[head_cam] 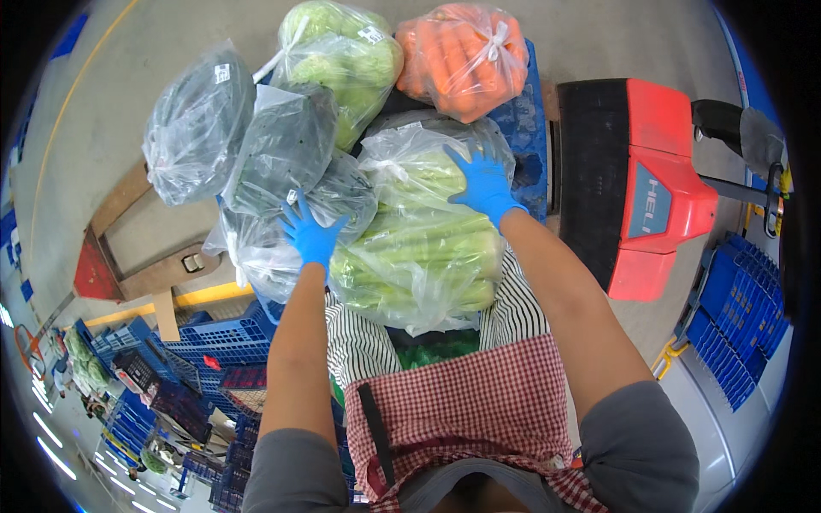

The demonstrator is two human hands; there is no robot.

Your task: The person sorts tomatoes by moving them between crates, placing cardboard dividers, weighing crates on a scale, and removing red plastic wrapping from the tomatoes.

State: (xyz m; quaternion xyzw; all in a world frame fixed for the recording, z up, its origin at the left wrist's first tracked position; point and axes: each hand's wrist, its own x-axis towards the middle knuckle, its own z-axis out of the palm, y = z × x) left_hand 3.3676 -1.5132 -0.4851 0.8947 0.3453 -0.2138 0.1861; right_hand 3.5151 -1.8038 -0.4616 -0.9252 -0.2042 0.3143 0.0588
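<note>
My left hand (310, 233), in a blue glove, rests with fingers spread against clear plastic bags of dark green vegetables (282, 151). On a clear bag of pale green vegetables lies my right hand (483, 181), gloved in blue, its fingers apart too. Just in front of me is a large clear bag of long light green stalks (417, 263), celery by its look. A tied bag of carrots (465, 61) stands at the far side, beside a bag of round light green vegetables (340, 64). Another bag of dark green vegetables (199, 125) is at the far left.
The bags sit over a blue plastic pallet (529, 122). A red and black pallet truck (660, 192) stands at the right. A worn metal fork frame (147, 282) lies left. Blue crates (218, 346) are at lower left, more crates (737, 314) at the right.
</note>
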